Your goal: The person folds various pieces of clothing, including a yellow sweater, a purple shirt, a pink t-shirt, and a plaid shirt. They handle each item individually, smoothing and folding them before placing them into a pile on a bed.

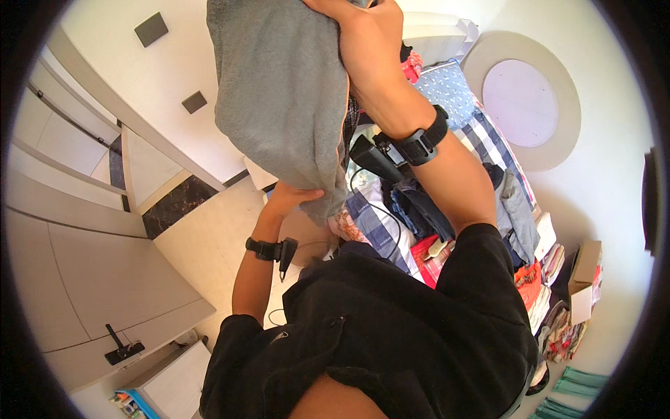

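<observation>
A large grey towel (276, 91) with a soft nap and a thin orange edge hangs raised in front of me, in folds. My right hand (373, 42) grips it near the top right, its fingers curled at the upper edge. Lower down, my left hand (294, 199) pinches the bottom of the towel, thumb in front and the other fingers hidden behind the cloth. Each wrist wears a black strap with a small device.
Beyond my right arm is a bed with a checked cover (481, 136), a blue patterned pillow (447, 91) and piles of clothes (513, 216). An open cardboard box (583, 279) stands at the right. A grey door (105, 293) with a black handle is at the left.
</observation>
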